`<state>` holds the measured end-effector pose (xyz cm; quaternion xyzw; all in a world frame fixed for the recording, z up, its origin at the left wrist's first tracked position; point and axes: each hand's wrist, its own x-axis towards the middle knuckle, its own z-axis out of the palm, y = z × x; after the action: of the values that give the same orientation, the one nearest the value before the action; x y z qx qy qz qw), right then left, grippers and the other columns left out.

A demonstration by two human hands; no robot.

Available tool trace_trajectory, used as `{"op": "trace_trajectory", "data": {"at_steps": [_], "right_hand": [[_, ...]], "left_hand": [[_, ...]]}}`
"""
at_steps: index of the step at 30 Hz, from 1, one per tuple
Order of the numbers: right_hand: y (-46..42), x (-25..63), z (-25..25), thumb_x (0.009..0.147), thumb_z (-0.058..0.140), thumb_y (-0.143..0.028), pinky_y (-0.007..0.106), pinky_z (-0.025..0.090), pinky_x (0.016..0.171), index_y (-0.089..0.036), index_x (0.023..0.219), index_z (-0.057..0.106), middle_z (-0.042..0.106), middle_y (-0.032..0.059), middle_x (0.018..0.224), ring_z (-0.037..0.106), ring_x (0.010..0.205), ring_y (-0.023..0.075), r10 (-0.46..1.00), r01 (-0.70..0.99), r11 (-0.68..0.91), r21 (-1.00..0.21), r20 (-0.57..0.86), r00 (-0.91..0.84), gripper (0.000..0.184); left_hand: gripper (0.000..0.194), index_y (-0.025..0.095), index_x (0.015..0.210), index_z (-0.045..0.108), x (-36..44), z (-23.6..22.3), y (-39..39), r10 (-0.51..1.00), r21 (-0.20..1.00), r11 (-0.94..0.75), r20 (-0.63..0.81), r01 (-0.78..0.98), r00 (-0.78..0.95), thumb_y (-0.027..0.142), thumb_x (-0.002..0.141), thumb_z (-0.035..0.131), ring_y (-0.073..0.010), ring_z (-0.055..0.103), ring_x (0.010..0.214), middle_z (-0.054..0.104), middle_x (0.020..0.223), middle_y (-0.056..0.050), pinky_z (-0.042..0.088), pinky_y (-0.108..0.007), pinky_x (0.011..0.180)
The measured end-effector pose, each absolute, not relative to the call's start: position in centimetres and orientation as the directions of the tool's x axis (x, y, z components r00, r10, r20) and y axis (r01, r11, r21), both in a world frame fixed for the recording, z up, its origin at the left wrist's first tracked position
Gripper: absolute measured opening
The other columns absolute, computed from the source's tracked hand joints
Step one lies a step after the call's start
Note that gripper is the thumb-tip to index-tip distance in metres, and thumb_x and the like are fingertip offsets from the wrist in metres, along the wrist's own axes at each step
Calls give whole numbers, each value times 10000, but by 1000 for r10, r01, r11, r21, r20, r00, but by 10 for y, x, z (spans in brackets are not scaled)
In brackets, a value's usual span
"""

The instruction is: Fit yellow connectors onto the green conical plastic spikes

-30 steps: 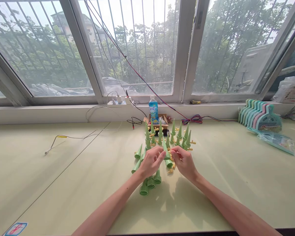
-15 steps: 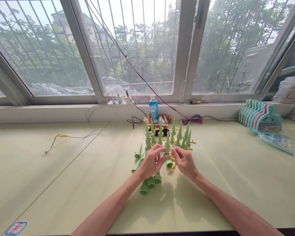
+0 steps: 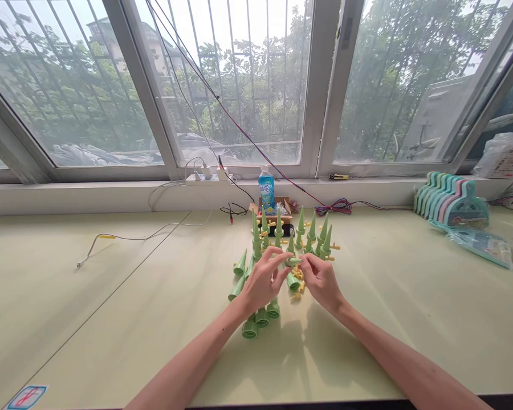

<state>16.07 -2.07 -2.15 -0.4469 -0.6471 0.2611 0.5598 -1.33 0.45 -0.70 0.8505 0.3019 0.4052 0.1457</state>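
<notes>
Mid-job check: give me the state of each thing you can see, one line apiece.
Held cone: tipped nearly level
Left hand: fingertips gripping that cone
Right hand: fingers pinched together by the cone's point
Standing cones: upright
Lying cones: on their sides
Loose yellow pieces: beside one lying cone
Bottle: upright
Box: open
Red-blue cable: coiled

Bright daylight through the windows (image 3: 243,97) facing me | sky (image 3: 238,23) washed out | soft shadows on the table (image 3: 123,319) below my right hand (image 3: 320,276) | outer window frame (image 3: 12,134) stretched aslant
</notes>
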Motion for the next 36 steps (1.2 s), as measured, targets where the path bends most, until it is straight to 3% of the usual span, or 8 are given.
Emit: {"op": "trace_trajectory", "data": {"at_steps": [4, 7, 10, 14, 28, 32, 36], "right_hand": [[-21, 162, -22, 964, 443, -406, 228, 294, 454, -190, 734, 495, 375, -48, 566, 330, 485, 97, 857, 248, 483, -840, 512, 62, 319], [-21, 162, -22, 960, 455, -419, 227, 303, 449, -191, 763, 512, 379, -46, 569, 340, 483, 98, 848, 239, 501, -832, 527, 56, 307], [-21, 162, -22, 963, 446, -433, 226, 316, 445, -193, 793, 522, 383, -46, 562, 358, 478, 101, 850, 225, 509, -831, 527, 22, 303], [-20, 162, -23, 960, 451, -436, 228, 337, 456, -195, 812, 532, 399, -44, 562, 380, 484, 105, 851, 239, 514, -824, 526, -15, 295], [-23, 163, -20, 957, 451, -436, 233, 319, 445, -190, 731, 506, 412, -46, 542, 360, 462, 97, 858, 246, 505, -827, 512, -42, 338], [-23, 163, -21, 959, 441, -447, 231, 316, 435, -191, 680, 468, 417, -42, 538, 367, 456, 94, 872, 234, 483, -844, 487, -43, 380], [-22, 163, -23, 958, 438, -453, 230, 307, 428, -196, 659, 444, 394, -49, 522, 344, 444, 90, 889, 206, 456, -866, 454, -59, 394]], "left_hand": [[208, 192, 1062, 552, -11, -6, 6, 703, 595, -711, 607, 375, 370, 351, 950, 477, -51, 490, 553, 547, 1014, -47, 429, -187, 481], [274, 162, 875, 566, -12, -4, 7, 752, 657, -659, 575, 367, 323, 386, 962, 433, -82, 489, 576, 577, 841, -28, 417, -191, 496], [400, 145, 739, 589, -13, -3, 7, 776, 688, -627, 509, 366, 372, 418, 967, 405, -111, 504, 611, 575, 692, -23, 420, -206, 542], [425, 136, 663, 558, -13, -1, 6, 773, 707, -615, 453, 348, 444, 457, 929, 473, -99, 459, 572, 519, 615, -1, 362, -193, 497], [291, 144, 831, 535, -16, 2, 4, 719, 708, -650, 457, 276, 523, 426, 904, 526, -75, 511, 603, 509, 843, -28, 382, -155, 419], [231, 156, 982, 574, -16, 3, 3, 669, 663, -704, 498, 256, 551, 365, 886, 570, -62, 536, 598, 524, 968, -59, 377, -155, 406], [259, 222, 1161, 581, -18, 2, 4, 635, 605, -745, 514, 280, 577, 305, 925, 514, -64, 539, 611, 536, 1067, -78, 424, -177, 454]]}}
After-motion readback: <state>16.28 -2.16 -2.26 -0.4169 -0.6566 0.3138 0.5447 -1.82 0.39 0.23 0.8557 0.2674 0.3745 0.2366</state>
